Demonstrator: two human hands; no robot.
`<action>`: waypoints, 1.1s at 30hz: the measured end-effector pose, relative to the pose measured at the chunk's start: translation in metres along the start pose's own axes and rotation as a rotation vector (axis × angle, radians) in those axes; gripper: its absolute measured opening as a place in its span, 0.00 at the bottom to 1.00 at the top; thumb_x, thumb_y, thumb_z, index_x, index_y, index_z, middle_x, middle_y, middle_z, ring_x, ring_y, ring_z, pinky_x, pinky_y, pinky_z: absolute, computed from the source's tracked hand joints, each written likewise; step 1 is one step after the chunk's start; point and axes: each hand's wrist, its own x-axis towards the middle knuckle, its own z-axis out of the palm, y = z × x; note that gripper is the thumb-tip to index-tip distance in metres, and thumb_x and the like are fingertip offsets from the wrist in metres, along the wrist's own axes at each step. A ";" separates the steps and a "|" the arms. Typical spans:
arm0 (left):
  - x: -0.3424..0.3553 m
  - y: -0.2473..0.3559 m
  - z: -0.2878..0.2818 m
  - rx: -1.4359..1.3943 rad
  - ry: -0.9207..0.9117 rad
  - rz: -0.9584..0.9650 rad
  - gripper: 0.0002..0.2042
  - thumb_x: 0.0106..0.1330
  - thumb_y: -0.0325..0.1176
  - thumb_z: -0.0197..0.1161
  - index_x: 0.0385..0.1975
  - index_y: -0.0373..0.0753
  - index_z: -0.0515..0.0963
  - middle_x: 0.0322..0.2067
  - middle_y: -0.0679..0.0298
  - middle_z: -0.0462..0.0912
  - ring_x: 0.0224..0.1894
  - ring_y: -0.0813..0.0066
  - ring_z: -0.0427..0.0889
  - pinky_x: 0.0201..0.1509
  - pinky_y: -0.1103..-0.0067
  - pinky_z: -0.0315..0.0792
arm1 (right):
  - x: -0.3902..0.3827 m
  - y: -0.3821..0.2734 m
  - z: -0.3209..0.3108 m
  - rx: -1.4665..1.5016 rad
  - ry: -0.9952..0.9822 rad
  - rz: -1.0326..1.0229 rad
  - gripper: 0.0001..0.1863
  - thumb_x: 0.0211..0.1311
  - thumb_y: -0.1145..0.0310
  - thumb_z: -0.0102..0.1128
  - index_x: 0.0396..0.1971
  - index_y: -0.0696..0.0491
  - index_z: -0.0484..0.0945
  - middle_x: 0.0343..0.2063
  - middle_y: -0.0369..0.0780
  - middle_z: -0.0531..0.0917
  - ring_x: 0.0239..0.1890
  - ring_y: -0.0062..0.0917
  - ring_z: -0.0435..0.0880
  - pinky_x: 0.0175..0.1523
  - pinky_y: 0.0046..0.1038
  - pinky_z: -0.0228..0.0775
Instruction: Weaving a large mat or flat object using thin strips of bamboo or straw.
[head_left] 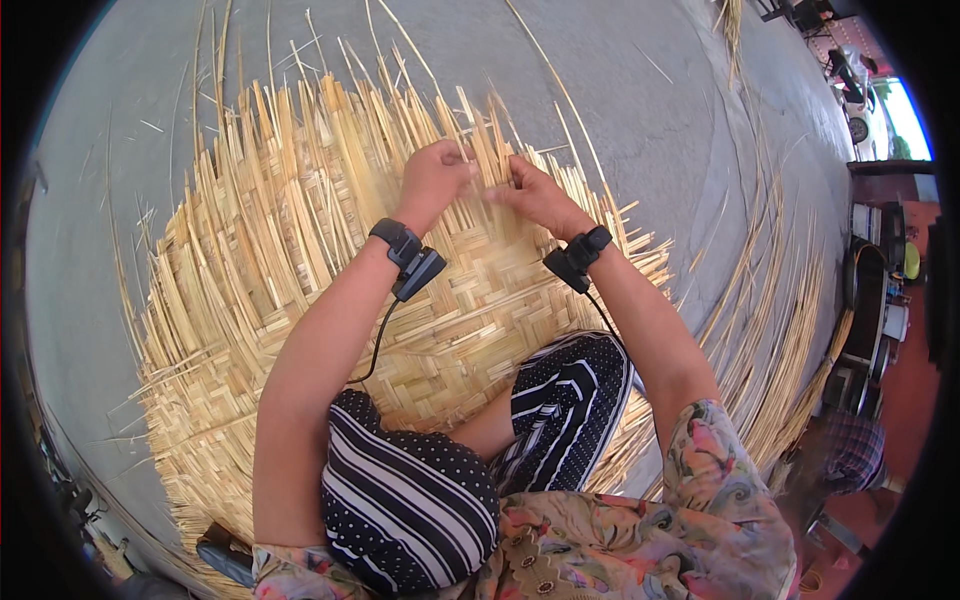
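A large mat [480, 262] woven from flat, pale yellow split-reed strips lies under me, with loose strip ends fanning out along its far edge. My left hand [435, 182] is closed at that edge, its fingers pinching a reed strip [463, 112]. Just to its right, my right hand [542, 197] is also closed, with thumb and fingertips on the upright strips between the two hands. Slight motion blur covers the fingertips and the strips there. A black device is strapped to each wrist, and a cable runs down from each.
Grey concrete floor [660, 120] surrounds the mat. A long spread of loose reed stalks [775, 330] lies on the right. My crossed legs in striped trousers [410, 490] rest on the mat's near part. Another person in a checked garment [855, 455] is at the right edge.
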 end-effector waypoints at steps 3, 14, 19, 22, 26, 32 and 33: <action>0.004 0.010 -0.005 0.016 -0.025 -0.088 0.10 0.63 0.22 0.64 0.43 0.32 0.75 0.34 0.62 0.81 0.34 0.76 0.82 0.37 0.82 0.80 | 0.000 -0.015 -0.007 0.075 -0.115 0.114 0.27 0.54 0.56 0.71 0.52 0.54 0.76 0.38 0.33 0.82 0.40 0.18 0.79 0.45 0.22 0.71; 0.009 0.007 -0.007 -0.131 -0.011 -0.033 0.12 0.60 0.20 0.66 0.42 0.33 0.74 0.33 0.60 0.82 0.33 0.73 0.84 0.35 0.80 0.82 | 0.012 -0.009 -0.007 0.115 -0.202 0.218 0.22 0.52 0.58 0.73 0.45 0.51 0.81 0.35 0.32 0.84 0.37 0.18 0.80 0.46 0.23 0.71; 0.007 0.003 -0.006 -0.105 0.029 -0.022 0.11 0.59 0.20 0.66 0.40 0.34 0.74 0.32 0.60 0.82 0.33 0.73 0.84 0.35 0.80 0.82 | 0.010 -0.003 0.001 0.088 -0.113 0.100 0.21 0.54 0.59 0.72 0.45 0.52 0.81 0.34 0.32 0.84 0.36 0.16 0.80 0.45 0.22 0.72; 0.011 0.004 -0.009 0.002 0.051 -0.026 0.11 0.59 0.21 0.67 0.39 0.35 0.74 0.31 0.61 0.81 0.32 0.74 0.84 0.35 0.80 0.83 | 0.007 -0.002 0.002 0.000 -0.076 0.101 0.22 0.55 0.60 0.71 0.47 0.54 0.79 0.35 0.33 0.84 0.37 0.16 0.80 0.45 0.22 0.72; 0.022 0.004 -0.014 0.050 -0.043 -0.094 0.09 0.57 0.21 0.68 0.35 0.35 0.76 0.27 0.64 0.79 0.27 0.78 0.80 0.30 0.83 0.77 | 0.009 0.006 0.001 -0.039 -0.103 0.050 0.23 0.56 0.62 0.71 0.49 0.56 0.78 0.37 0.34 0.84 0.38 0.17 0.80 0.46 0.23 0.73; 0.031 -0.013 -0.002 0.327 0.019 0.225 0.09 0.52 0.20 0.65 0.34 0.34 0.78 0.24 0.66 0.78 0.26 0.79 0.77 0.31 0.80 0.72 | 0.017 0.013 0.000 -0.307 -0.164 -0.080 0.21 0.56 0.65 0.69 0.47 0.57 0.75 0.33 0.37 0.83 0.37 0.23 0.81 0.43 0.29 0.73; 0.031 -0.017 0.000 0.363 0.045 0.228 0.11 0.51 0.20 0.64 0.36 0.35 0.80 0.23 0.66 0.79 0.27 0.77 0.77 0.34 0.78 0.72 | 0.015 0.013 0.003 -0.481 -0.092 -0.050 0.20 0.55 0.65 0.69 0.45 0.57 0.74 0.32 0.38 0.83 0.37 0.24 0.81 0.42 0.30 0.73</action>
